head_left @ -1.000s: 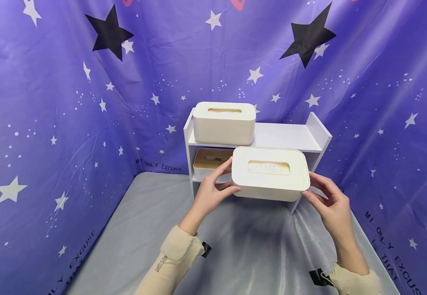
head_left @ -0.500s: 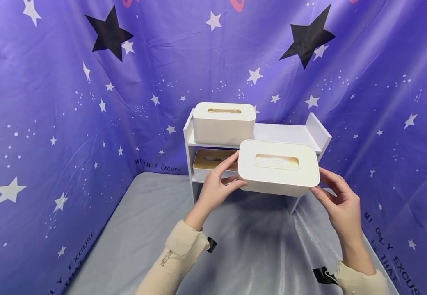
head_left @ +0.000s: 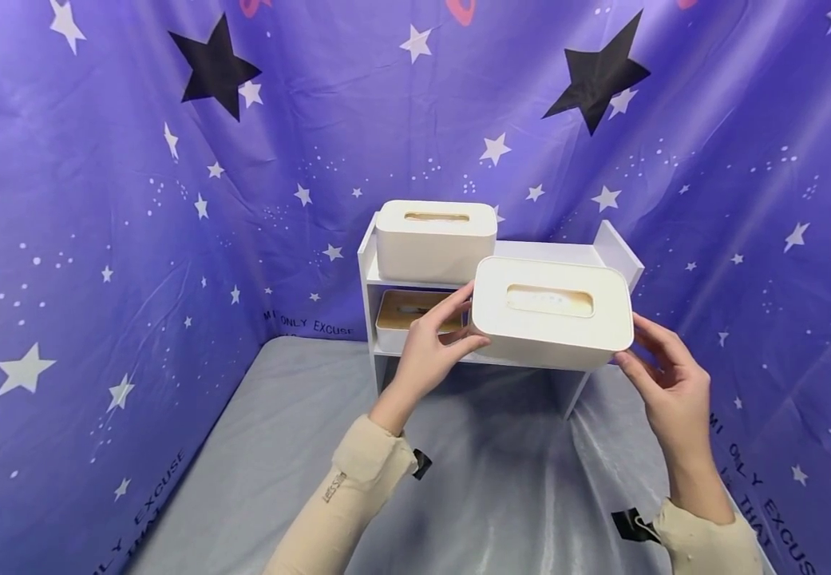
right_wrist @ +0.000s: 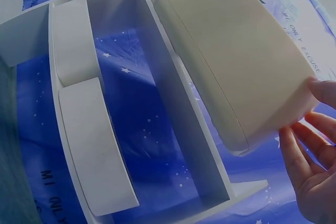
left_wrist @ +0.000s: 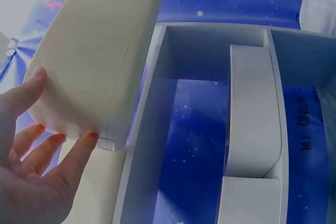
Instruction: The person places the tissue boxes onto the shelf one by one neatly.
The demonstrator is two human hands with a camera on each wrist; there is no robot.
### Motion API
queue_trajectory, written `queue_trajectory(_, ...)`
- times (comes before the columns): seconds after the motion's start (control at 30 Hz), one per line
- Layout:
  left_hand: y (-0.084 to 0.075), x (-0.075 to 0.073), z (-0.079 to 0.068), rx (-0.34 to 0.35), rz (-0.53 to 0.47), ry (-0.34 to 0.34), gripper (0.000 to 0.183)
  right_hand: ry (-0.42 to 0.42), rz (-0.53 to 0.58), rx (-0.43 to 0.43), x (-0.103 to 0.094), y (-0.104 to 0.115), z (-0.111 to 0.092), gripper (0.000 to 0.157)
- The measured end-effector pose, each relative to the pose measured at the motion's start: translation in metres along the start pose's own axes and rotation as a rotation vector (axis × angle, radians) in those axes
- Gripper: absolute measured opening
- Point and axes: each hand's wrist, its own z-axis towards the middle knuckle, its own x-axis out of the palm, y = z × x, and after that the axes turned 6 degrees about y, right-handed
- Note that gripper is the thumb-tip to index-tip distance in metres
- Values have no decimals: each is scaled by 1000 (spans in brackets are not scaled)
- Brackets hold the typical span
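A white tissue box [head_left: 552,329] with a slot in its top is held between my two hands, in front of the upper board of a white two-tier shelf [head_left: 370,279]. My left hand [head_left: 433,347] grips its left end and my right hand [head_left: 674,383] its right end, thumbs on the near side. In the left wrist view the box's front [left_wrist: 84,56] looks tilted. Another white tissue box [head_left: 435,247] stands on the upper board at the left. Below it sits a white box with a wooden lid [head_left: 408,307], partly behind my left hand.
Both wrist views show two white boxes side by side on the lower board, the left one [left_wrist: 252,108] and the right one [right_wrist: 97,145]. A raised side panel [head_left: 619,251] ends the shelf at the right. Grey cloth [head_left: 300,447] covers the table, and a purple star curtain [head_left: 300,120] surrounds it.
Both hands have raised the tissue box and carried it a little to the right, toward the upper board. The other boxes and the shelf have stayed put.
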Motion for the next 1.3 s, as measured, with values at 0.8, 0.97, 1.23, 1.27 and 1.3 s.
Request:
queue_trajectory(0.8,-7,15,30,-3,65,-34,68,-84,-180,94,-10,1,21,50)
queue_trajectory(0.97,-6,19,36,-29,62,-33,67,-107,-191,125,-11,-1,28,49)
queue_trajectory(1.23,-7,25,42,-3,115,-37,62,-152,-240,140,-10,-10,34,47)
queue_trajectory(1.27,-7,25,42,2,118,-36,59,-159,-249,139,-9,-10,35,47)
queue_trajectory(1.3,-7,26,43,9,120,-36,56,-164,-263,135,-8,-11,36,47)
